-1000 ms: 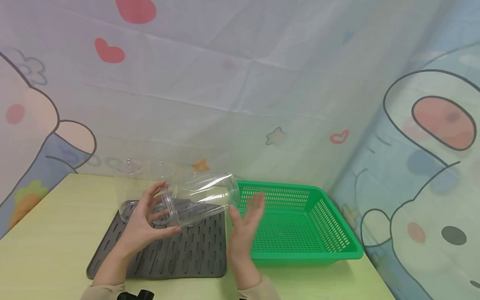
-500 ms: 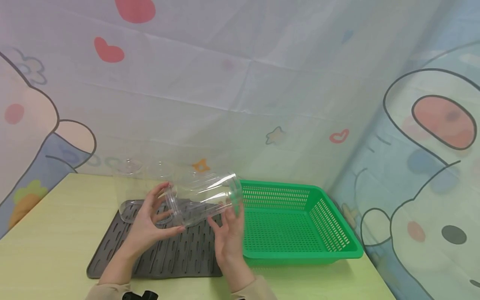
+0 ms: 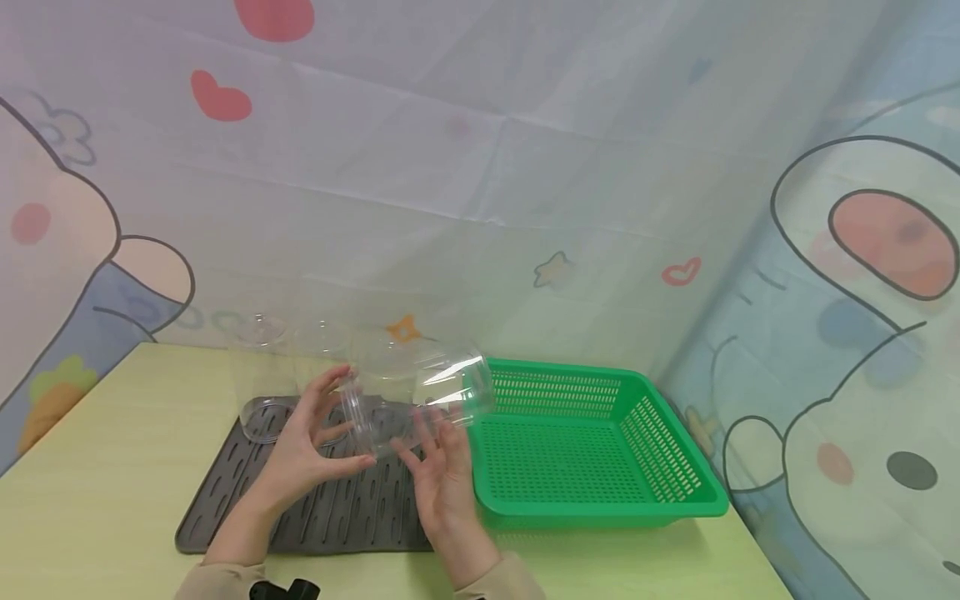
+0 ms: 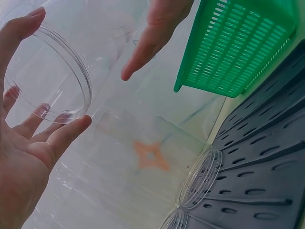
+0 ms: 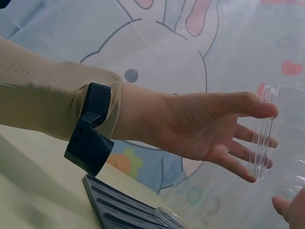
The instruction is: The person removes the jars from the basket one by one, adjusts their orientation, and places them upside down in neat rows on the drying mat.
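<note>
My left hand (image 3: 296, 450) holds a clear plastic jar (image 3: 450, 379) by its ridged open rim, thumb below and fingers spread over the far side. The jar lies nearly sideways in the air above the dark grey mat (image 3: 337, 521), its base towards the green basket. Beneath the jar's body is my right hand (image 3: 446, 487), palm up, with loosely extended fingertips against its lower side. In the left wrist view the right hand (image 4: 167, 24) stretches out beside the jar. More clear jars (image 3: 258, 329) stand upside down at the back of the mat, partly hidden behind the left hand.
A green slotted basket (image 3: 600, 510) stands on the pale yellow table (image 3: 97, 500), right of the mat. A printed cloth (image 3: 465, 183) hangs behind the table and along its right side. A black camera mount (image 5: 90, 129) is strapped to the left wrist.
My right hand has moved left from the jar's base end to under its body, fingertips now against it. The left hand and jar have shifted slightly right.
</note>
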Demonstrator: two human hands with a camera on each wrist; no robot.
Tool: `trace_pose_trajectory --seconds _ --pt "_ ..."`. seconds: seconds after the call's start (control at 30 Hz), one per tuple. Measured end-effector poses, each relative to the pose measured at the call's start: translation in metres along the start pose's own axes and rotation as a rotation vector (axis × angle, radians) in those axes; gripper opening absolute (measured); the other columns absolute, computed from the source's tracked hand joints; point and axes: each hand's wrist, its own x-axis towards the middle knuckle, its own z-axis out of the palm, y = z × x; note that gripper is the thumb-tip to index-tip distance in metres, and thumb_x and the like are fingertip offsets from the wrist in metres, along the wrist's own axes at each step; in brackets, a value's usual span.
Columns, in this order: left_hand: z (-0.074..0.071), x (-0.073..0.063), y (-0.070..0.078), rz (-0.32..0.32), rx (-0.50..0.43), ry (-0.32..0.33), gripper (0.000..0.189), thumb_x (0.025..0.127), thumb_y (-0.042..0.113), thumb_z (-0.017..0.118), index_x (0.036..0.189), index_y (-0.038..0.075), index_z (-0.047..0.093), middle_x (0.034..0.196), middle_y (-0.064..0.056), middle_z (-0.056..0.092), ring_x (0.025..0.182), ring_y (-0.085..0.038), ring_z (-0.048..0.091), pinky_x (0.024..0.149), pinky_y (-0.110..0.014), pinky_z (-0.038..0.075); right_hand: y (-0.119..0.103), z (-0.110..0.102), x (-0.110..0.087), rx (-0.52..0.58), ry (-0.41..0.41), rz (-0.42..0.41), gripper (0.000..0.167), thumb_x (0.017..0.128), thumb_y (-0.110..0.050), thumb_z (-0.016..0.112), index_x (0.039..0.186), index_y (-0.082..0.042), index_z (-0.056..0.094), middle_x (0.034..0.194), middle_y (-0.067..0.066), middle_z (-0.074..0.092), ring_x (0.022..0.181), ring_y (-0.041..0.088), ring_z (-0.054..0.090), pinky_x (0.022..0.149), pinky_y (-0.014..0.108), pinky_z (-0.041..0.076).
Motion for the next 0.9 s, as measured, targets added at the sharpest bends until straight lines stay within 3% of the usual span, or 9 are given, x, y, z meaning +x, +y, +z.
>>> trace_pose_trajectory --seconds 0.1,0.43,0.9 --pt "0.0007 0.0001 -0.0005 0.0 -0.001 -0.011 0.105 0.071 -0.009 0.08 0.155 0.009 0.02 0.158 -0.02 0.019 0.142 -0.052 0.02 0.097 -0.06 0.045 0.0004 0.0001 0.0003 0.012 -0.012 -0.001 0.089 0.093 -0.038 0.061 0.156 -0.009 0.004 0.158 0.02 0.018 0.141 0.033 0.037 0.111 0.055 0.04" --pt "0.0 0.0009 -0.002 -0.024 0.006 -0.037 0.105 0.073 -0.007 0.081 0.155 0.01 0.018 0.16 -0.02 0.016 0.144 -0.052 0.016 0.099 -0.062 0.044 0.0001 0.0019 0.0008 0.039 -0.01 -0.008 0.086 0.094 -0.033 0.059 0.155 -0.008 0.004 0.157 0.018 0.026 0.145 0.04 0.027 0.111 0.058 0.039" --pt "-0.0008 0.0005 -0.0017 -0.04 -0.014 -0.071 0.108 0.074 -0.006 0.08 0.157 0.017 0.015 0.161 -0.02 0.012 0.144 -0.054 0.011 0.1 -0.071 0.039 0.0001 0.0007 0.0001 0.039 0.003 0.003 0.088 0.094 -0.032 0.06 0.155 -0.009 0.003 0.156 0.017 0.027 0.144 0.037 0.032 0.111 0.058 0.04"
